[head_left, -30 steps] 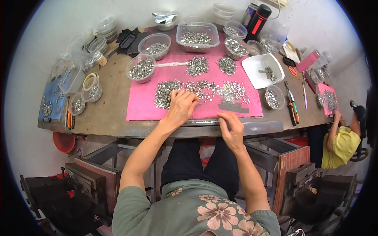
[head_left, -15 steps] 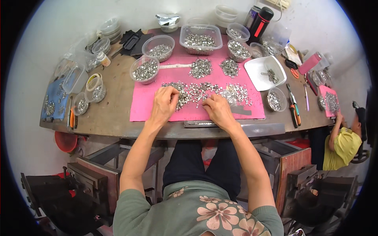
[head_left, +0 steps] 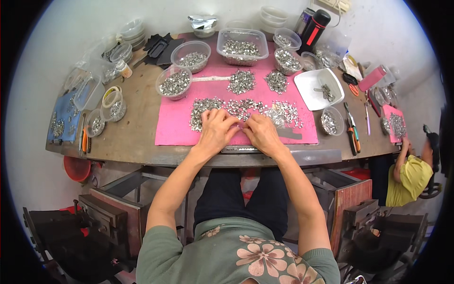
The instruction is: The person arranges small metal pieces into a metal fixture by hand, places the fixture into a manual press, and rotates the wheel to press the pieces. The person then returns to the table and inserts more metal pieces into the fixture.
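Observation:
Over the front half of a pink mat [head_left: 177, 130], my left hand [head_left: 217, 131] and my right hand [head_left: 261, 134] meet with their fingertips pinched together. Whatever sits between the fingers is too small and too covered to make out. Small silvery metal pieces lie in a heap [head_left: 201, 111] just beyond my left hand. A looser spread of pieces [head_left: 244, 108] lies beyond the fingertips. Flatter, shiny pieces [head_left: 287, 113] are scattered past my right hand. Below my hands, a narrow metal strip [head_left: 239, 149] runs along the table's front edge.
Bowls of metal pieces [head_left: 174, 84] and a clear rectangular tub [head_left: 242, 45] stand behind the heaps. A white tray [head_left: 312, 94], a small tub [head_left: 332, 120] and pliers [head_left: 352, 135] lie right. At far right, a person in a yellow top [head_left: 412, 180] works at another mat.
My left hand has moved right and nearer, from the left heap to my right hand, so their fingertips now meet. My right hand has hardly shifted.

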`<move>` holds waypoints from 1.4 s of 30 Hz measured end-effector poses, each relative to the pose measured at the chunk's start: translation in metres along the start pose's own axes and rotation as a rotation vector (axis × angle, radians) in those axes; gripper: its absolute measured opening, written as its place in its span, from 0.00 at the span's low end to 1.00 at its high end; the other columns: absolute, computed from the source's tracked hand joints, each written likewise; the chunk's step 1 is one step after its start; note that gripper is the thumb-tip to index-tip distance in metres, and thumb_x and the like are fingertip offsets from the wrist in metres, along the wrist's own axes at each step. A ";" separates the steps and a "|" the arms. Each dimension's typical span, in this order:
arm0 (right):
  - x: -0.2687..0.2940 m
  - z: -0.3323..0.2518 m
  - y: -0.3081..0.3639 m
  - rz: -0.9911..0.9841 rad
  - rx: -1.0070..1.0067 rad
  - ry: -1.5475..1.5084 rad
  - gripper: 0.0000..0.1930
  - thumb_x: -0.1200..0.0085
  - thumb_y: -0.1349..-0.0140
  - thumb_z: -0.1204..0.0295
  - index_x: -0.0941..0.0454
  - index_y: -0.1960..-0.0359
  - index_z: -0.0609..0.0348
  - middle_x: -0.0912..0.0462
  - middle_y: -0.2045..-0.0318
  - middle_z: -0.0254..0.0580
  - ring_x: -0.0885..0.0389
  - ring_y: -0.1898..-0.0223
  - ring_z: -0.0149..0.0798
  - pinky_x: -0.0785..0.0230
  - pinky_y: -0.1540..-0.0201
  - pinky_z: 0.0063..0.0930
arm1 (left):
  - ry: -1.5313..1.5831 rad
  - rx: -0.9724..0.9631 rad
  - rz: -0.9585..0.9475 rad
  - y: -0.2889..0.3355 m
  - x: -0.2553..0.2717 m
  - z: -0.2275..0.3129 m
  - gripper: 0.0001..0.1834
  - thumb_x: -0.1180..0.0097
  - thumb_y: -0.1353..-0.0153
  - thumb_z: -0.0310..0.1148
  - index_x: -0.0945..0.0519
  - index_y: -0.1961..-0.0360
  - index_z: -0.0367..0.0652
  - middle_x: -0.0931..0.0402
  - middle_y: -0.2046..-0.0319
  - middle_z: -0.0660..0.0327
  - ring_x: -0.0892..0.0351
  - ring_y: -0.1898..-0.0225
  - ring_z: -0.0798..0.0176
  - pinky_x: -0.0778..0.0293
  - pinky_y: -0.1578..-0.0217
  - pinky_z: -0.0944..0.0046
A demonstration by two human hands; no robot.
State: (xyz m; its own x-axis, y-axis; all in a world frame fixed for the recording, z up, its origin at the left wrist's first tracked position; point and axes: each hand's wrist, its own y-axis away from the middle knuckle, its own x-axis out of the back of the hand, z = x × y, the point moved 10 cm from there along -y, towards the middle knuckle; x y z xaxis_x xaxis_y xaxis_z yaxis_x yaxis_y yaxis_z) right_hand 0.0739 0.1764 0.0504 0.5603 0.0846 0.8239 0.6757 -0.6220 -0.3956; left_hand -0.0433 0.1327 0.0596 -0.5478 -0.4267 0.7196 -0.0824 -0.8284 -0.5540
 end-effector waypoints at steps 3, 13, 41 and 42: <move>0.003 0.005 0.005 -0.023 -0.013 -0.022 0.07 0.37 0.41 0.72 0.21 0.68 0.61 0.21 0.67 0.47 0.21 0.61 0.53 0.31 0.54 0.46 | 0.005 -0.034 -0.027 -0.002 -0.009 0.004 0.08 0.30 0.45 0.34 0.15 0.65 0.50 0.26 0.65 0.63 0.27 0.56 0.57 0.41 0.46 0.49; 0.008 0.020 0.013 -0.132 -0.170 -0.274 0.05 0.36 0.41 0.71 0.17 0.67 0.57 0.21 0.68 0.44 0.20 0.62 0.49 0.31 0.53 0.44 | -0.124 0.041 0.102 0.003 0.026 -0.017 0.05 0.34 0.42 0.32 0.15 0.63 0.50 0.26 0.69 0.64 0.26 0.58 0.59 0.40 0.47 0.50; 0.036 0.003 0.071 0.176 -0.255 -0.594 0.04 0.39 0.39 0.81 0.19 0.63 0.65 0.16 0.62 0.44 0.18 0.61 0.37 0.27 0.57 0.29 | 0.165 0.047 0.034 0.050 0.021 0.034 0.28 0.26 0.49 0.47 0.15 0.48 0.47 0.24 0.58 0.61 0.27 0.54 0.56 0.37 0.48 0.54; 0.033 0.002 0.074 0.194 -0.247 -0.570 0.05 0.39 0.39 0.81 0.19 0.63 0.65 0.16 0.61 0.44 0.18 0.60 0.38 0.27 0.56 0.30 | 0.176 0.052 0.059 0.055 0.018 0.036 0.29 0.25 0.50 0.47 0.16 0.47 0.47 0.24 0.57 0.61 0.27 0.54 0.56 0.37 0.48 0.55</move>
State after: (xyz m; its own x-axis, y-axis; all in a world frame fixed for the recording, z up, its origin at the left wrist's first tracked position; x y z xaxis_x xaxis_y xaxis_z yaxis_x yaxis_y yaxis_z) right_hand 0.1428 0.1345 0.0476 0.8734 0.3103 0.3753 0.4446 -0.8225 -0.3547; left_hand -0.0281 0.0664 0.0573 -0.6883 -0.4085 0.5994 -0.0055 -0.8234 -0.5675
